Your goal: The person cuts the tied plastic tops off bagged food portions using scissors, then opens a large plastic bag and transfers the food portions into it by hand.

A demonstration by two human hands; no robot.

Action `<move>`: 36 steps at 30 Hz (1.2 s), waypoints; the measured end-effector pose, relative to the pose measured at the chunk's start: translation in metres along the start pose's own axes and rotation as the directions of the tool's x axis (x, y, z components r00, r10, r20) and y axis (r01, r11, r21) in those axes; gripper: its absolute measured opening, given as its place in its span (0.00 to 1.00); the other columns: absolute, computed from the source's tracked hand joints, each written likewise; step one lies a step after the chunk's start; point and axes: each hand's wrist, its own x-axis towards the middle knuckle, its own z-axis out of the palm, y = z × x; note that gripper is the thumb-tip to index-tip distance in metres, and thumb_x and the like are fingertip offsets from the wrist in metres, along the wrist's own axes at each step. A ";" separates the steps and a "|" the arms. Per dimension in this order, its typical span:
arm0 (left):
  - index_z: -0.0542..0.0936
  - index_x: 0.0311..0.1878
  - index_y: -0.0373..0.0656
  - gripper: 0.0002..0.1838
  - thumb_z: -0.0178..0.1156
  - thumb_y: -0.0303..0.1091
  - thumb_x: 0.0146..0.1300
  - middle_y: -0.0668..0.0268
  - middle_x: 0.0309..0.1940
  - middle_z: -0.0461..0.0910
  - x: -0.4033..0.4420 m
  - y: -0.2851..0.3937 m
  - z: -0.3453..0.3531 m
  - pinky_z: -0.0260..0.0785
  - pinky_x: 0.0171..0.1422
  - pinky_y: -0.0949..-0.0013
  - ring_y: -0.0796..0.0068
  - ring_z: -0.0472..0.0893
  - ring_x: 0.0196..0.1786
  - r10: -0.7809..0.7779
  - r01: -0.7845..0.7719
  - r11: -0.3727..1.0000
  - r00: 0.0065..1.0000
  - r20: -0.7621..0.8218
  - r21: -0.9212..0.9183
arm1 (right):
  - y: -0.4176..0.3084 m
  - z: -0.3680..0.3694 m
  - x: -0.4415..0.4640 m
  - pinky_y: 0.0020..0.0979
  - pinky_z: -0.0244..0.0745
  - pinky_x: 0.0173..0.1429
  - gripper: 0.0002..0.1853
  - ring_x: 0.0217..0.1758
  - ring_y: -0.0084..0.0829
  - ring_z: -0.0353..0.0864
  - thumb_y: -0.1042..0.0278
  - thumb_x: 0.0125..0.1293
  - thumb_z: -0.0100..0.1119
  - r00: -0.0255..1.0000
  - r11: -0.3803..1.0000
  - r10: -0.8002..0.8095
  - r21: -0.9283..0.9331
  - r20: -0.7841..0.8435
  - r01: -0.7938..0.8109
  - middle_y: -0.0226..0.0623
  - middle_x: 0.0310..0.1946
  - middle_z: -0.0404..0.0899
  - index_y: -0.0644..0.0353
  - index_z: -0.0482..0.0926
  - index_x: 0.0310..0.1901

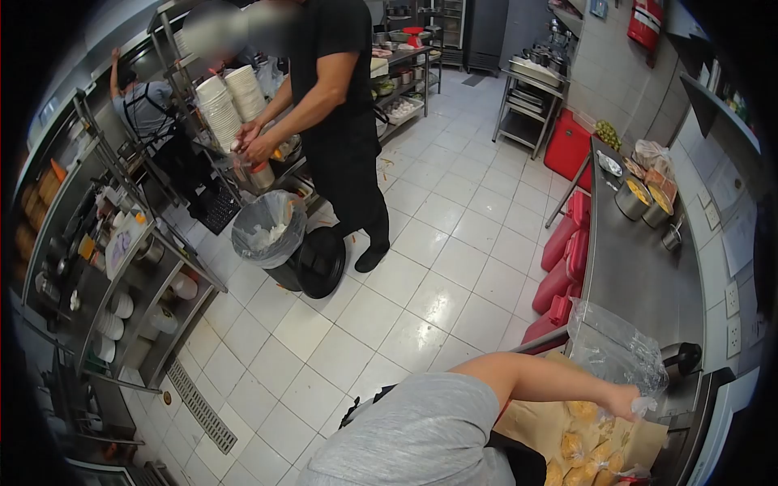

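Note:
My left hand (622,401) reaches out at the lower right, its fingers closed on a clear plastic bag (612,344) that spreads over the counter. Below it, several small knotted bags of yellowish food (577,445) lie on brown paper (523,413). Part of the grey sleeve and a dark garment show along the bottom edge. My right hand cannot be made out in the frame.
Steel counter (648,275) holds pots (632,198) of yellow food; red containers (559,267) stand beneath. Across the tiled floor, a co-worker in black (336,121) works above a lined bin (271,231). Another person (146,113) stands farther back. Shelves (121,308) line the left.

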 end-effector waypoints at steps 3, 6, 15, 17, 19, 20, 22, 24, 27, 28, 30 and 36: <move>0.78 0.29 0.38 0.08 0.64 0.31 0.46 0.62 0.21 0.79 0.001 -0.012 0.012 0.71 0.33 0.65 0.69 0.80 0.27 0.207 -0.206 0.978 0.978 -0.031 0.024 | -0.024 -0.005 0.007 0.35 0.75 0.35 0.14 0.30 0.39 0.79 0.65 0.58 0.62 0.995 0.992 -0.101 0.080 -0.026 0.102 0.47 0.29 0.79 0.69 0.77 0.38; 0.78 0.29 0.39 0.10 0.64 0.28 0.40 0.60 0.22 0.79 0.004 -0.015 0.035 0.70 0.35 0.64 0.65 0.80 0.30 0.241 -0.215 0.949 0.966 -0.091 0.230 | -0.074 -0.033 0.008 0.32 0.75 0.32 0.12 0.27 0.37 0.79 0.68 0.57 0.62 1.000 0.988 -0.028 0.152 0.010 0.026 0.45 0.27 0.79 0.69 0.77 0.37; 0.79 0.29 0.40 0.13 0.67 0.31 0.36 0.58 0.26 0.80 -0.028 0.014 0.112 0.70 0.38 0.64 0.61 0.81 0.34 0.202 -0.201 0.978 0.979 -0.026 0.056 | 0.011 -0.054 -0.038 0.26 0.73 0.32 0.16 0.29 0.27 0.77 0.70 0.59 0.59 0.965 0.852 0.176 0.462 0.193 -0.248 0.39 0.33 0.80 0.66 0.75 0.48; 0.79 0.30 0.40 0.13 0.67 0.30 0.37 0.57 0.27 0.80 -0.030 0.000 0.130 0.70 0.39 0.65 0.62 0.81 0.35 0.200 -0.201 0.976 0.980 0.025 0.085 | -0.006 -0.074 -0.038 0.26 0.73 0.33 0.16 0.30 0.26 0.76 0.69 0.60 0.59 0.915 0.793 0.237 0.479 0.327 -0.377 0.37 0.33 0.78 0.64 0.74 0.49; 0.79 0.30 0.41 0.13 0.67 0.30 0.37 0.57 0.27 0.80 -0.031 -0.013 0.146 0.70 0.38 0.65 0.62 0.81 0.35 0.226 -0.234 0.966 0.971 0.084 0.108 | -0.012 -0.088 -0.039 0.26 0.72 0.34 0.16 0.32 0.26 0.75 0.69 0.60 0.59 0.867 0.698 0.253 0.540 0.430 -0.471 0.35 0.34 0.77 0.62 0.73 0.50; 0.80 0.30 0.42 0.12 0.67 0.30 0.38 0.57 0.27 0.80 -0.033 -0.017 0.154 0.70 0.38 0.64 0.62 0.81 0.34 0.250 -0.264 0.958 0.961 0.119 0.116 | -0.015 -0.096 -0.040 0.25 0.72 0.34 0.17 0.32 0.25 0.75 0.68 0.60 0.59 0.842 0.641 0.251 0.570 0.477 -0.513 0.34 0.34 0.76 0.61 0.72 0.50; 0.79 0.30 0.42 0.11 0.66 0.31 0.39 0.57 0.26 0.80 -0.042 -0.010 0.163 0.70 0.36 0.63 0.61 0.81 0.32 0.273 -0.303 0.940 0.944 0.185 0.156 | -0.023 -0.110 -0.040 0.25 0.72 0.35 0.17 0.34 0.24 0.74 0.67 0.60 0.59 0.790 0.519 0.234 0.614 0.567 -0.595 0.32 0.34 0.75 0.59 0.71 0.51; 0.79 0.28 0.40 0.08 0.64 0.30 0.40 0.56 0.24 0.80 -0.062 0.023 0.159 0.70 0.35 0.61 0.58 0.80 0.30 0.269 -0.325 0.921 0.930 0.251 0.216 | -0.028 -0.126 -0.040 0.25 0.71 0.35 0.18 0.35 0.23 0.74 0.67 0.61 0.59 0.739 0.408 0.204 0.630 0.643 -0.661 0.30 0.34 0.74 0.57 0.70 0.51; 0.80 0.29 0.43 0.08 0.65 0.32 0.43 0.57 0.25 0.80 -0.049 -0.004 0.189 0.70 0.33 0.62 0.63 0.80 0.29 0.125 -0.175 0.981 0.907 0.402 0.090 | -0.034 -0.155 -0.043 0.24 0.70 0.37 0.18 0.37 0.22 0.73 0.65 0.61 0.58 0.692 0.262 0.158 0.646 0.704 -0.717 0.28 0.35 0.72 0.55 0.68 0.53; 0.81 0.31 0.44 0.08 0.65 0.33 0.45 0.58 0.25 0.80 -0.060 0.010 0.184 0.70 0.32 0.64 0.67 0.79 0.27 0.375 -0.391 0.920 0.852 0.366 -0.034 | -0.035 -0.170 -0.046 0.24 0.70 0.37 0.19 0.38 0.22 0.73 0.65 0.61 0.58 0.685 0.226 0.173 0.648 0.708 -0.727 0.27 0.35 0.71 0.54 0.68 0.53; 0.81 0.33 0.44 0.08 0.63 0.32 0.47 0.57 0.26 0.80 -0.075 0.022 0.185 0.69 0.32 0.64 0.67 0.77 0.26 0.370 -0.342 0.929 0.854 0.365 -0.141 | -0.048 -0.203 -0.055 0.22 0.68 0.35 0.20 0.36 0.18 0.72 0.63 0.63 0.57 0.591 0.095 0.342 0.598 0.731 -0.796 0.24 0.38 0.74 0.50 0.67 0.56; 0.79 0.39 0.39 0.13 0.61 0.40 0.56 0.50 0.34 0.76 -0.107 0.052 0.219 0.68 0.47 0.62 0.55 0.76 0.44 0.309 -0.399 0.915 0.785 0.537 0.057 | -0.076 -0.325 -0.105 0.30 0.74 0.38 0.19 0.34 0.26 0.77 0.56 0.67 0.52 0.427 0.118 0.439 0.421 0.791 -0.900 0.33 0.34 0.75 0.55 0.66 0.54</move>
